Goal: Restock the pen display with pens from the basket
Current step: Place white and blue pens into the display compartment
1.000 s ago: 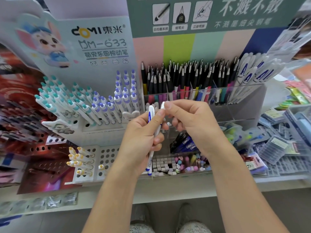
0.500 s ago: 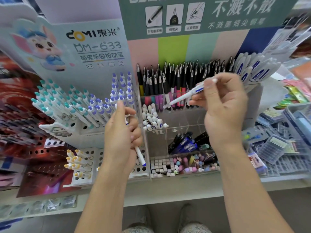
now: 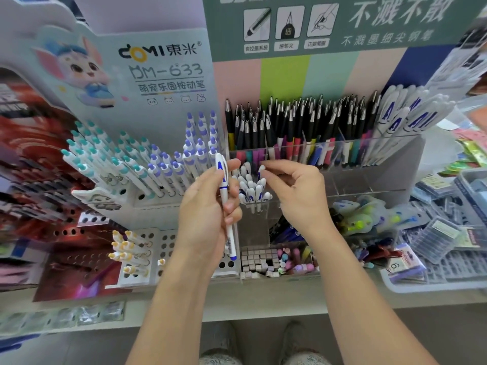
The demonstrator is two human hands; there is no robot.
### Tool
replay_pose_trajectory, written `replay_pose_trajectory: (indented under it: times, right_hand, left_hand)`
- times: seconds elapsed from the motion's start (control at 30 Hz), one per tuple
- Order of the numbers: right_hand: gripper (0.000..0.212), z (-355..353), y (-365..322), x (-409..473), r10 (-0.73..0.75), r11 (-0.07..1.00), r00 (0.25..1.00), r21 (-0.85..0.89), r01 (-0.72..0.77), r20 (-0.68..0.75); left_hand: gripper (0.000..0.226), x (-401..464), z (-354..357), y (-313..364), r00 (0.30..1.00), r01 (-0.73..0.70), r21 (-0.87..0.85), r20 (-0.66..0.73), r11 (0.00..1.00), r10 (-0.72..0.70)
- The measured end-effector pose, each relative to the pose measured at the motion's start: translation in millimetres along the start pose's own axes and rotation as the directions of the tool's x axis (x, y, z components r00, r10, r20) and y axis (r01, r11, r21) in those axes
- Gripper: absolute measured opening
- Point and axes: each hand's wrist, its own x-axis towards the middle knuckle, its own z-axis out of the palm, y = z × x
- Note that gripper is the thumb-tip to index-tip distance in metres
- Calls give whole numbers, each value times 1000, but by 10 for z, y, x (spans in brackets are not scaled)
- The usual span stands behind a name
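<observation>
The left hand (image 3: pixel 208 212) is holding a white pen with blue markings (image 3: pixel 224 204) nearly upright — thumb and fingers curled round the middle of its barrel, cap end up, blue tip pointing down toward the near edge of the shelf (image 3: pixel 184 309). The right hand (image 3: pixel 297 191) is reaching in just to the right of it, its thumb and forefinger pinching the top of one white capped pen (image 3: pixel 261 171) that is standing in the clear acrylic display compartment (image 3: pixel 303 206) among a cluster of matching white-and-blue pens (image 3: pixel 251 189). Both grips are therefore grasping pens: one pen free in the left hand, one seated in the compartment under the right.

Behind this compartment, on the far tier, a row of black-topped pens with coloured barrels (image 3: pixel 297 127) is standing, with larger white pens marked in blue (image 3: pixel 405 117) leaning at the far right. To the left, a white peg-hole stand (image 3: pixel 147 196) is carrying teal-capped pens (image 3: pixel 102 154) and purple-capped pens (image 3: pixel 195 151); yellow-capped pens (image 3: pixel 129 248) are sitting lower and nearer. A white basket (image 3: pixel 421 284) is resting at the near right — its contents are packaged items too blurred to name.
</observation>
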Motion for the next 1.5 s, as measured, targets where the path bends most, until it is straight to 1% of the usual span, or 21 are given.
replay_pose_trajectory:
  times: [0.13, 0.2, 0.27, 0.33, 0.37, 0.47, 0.53, 0.63, 0.73, 0.8, 0.83, 0.9, 0.97, 1.0, 1.03, 1.07, 1.13, 1.2, 1.33, 1.4, 1.5]
  right_hand:
    - [15, 12, 22, 28, 41, 999, 998, -2, -41, 55]
    - [18, -22, 29, 23, 89, 996, 991, -10, -89, 102]
    - [20, -81, -16, -7, 100, 995, 991, 12, -102, 90]
    - [18, -179, -129, -36, 69, 995, 997, 63, -71, 35]
    - [14, -235, -210, -51, 61, 993, 997, 103, -65, 40]
    - [13, -350, -414, -96, 66, 961, 979, 250, -114, 193]
    - [18, -352, -437, -123, 91, 924, 966, 342, -172, 240]
    - [24, -316, -418, -160, 183, 861, 951, 426, -277, 248]
    - [19, -315, -417, -178, 168, 839, 951, 468, -276, 259]
    - [19, -320, -426, -179, 139, 850, 965, 473, -231, 222]
    - [19, -326, -435, -174, 131, 852, 975, 483, -202, 177]
    - [21, -364, -448, -154, 146, 826, 989, 545, -142, 36]
    - [20, -466, -432, -103, 179, 787, 973, 615, -53, -145]
    - [19, -532, -415, -70, 174, 790, 959, 613, 0, -224]
    - [18, -593, -388, -32, 147, 820, 948, 571, 43, -283]
    - [17, -633, -364, -2, 108, 863, 945, 501, 65, -308]
    - [17, -627, -310, 18, 49, 935, 965, 351, 46, -258]
    - [17, -540, -258, -11, 27, 963, 984, 270, 23, -178]
    - [10, -327, -195, -67, -62, 980, 994, 185, 77, -87]
    - [6, -258, -162, -79, -108, 981, 992, 155, 117, -62]
    - [6, -189, -76, -90, -159, 987, 987, 23, 158, 7]
  left_hand:
    - [13, -12, 34, -20, 999, -31, 42, 22, 999, 30]
    - [13, -14, 58, -29, 999, -41, 90, 31, 995, 38]
    - [11, -16, 90, -34, 997, -57, 122, 57, 991, 50]
    - [9, -19, 130, -37, 995, -72, 132, 82, 989, 62]
    - [10, -19, 151, -38, 994, -80, 139, 91, 987, 67]
    - [13, -20, 224, -57, 988, -91, 164, 139, 982, 68]
    - [14, -24, 273, -66, 986, -89, 178, 155, 980, 62]
    - [17, -10, 319, -89, 992, -89, 205, 108, 975, 68]
    - [24, 0, 340, -89, 995, -79, 201, 79, 977, 64]
    - [21, 3, 346, -72, 994, -69, 236, 95, 969, 48]
    - [19, 9, 348, -59, 993, -73, 259, 110, 963, 45]
    - [20, 25, 336, -30, 989, -116, 294, 123, 949, 83]
    - [20, 48, 302, 3, 980, -197, 323, 78, 926, 181]
    - [20, 58, 278, 22, 972, -232, 326, 41, 916, 232]
    - [21, 70, 249, 37, 963, -258, 318, 4, 912, 271]
    - [22, 80, 223, 50, 956, -271, 303, -29, 914, 293]
    - [25, 101, 177, 45, 950, -267, 285, -83, 920, 302]
    - [25, 116, 153, 10, 949, -251, 282, -114, 926, 293]
    - [24, 124, 131, -77, 946, -238, 290, -147, 927, 289]
    - [23, 119, 122, -107, 935, -259, 314, -154, 913, 318]
    - [22, 88, 105, -149, 911, -299, 363, -167, 883, 377]
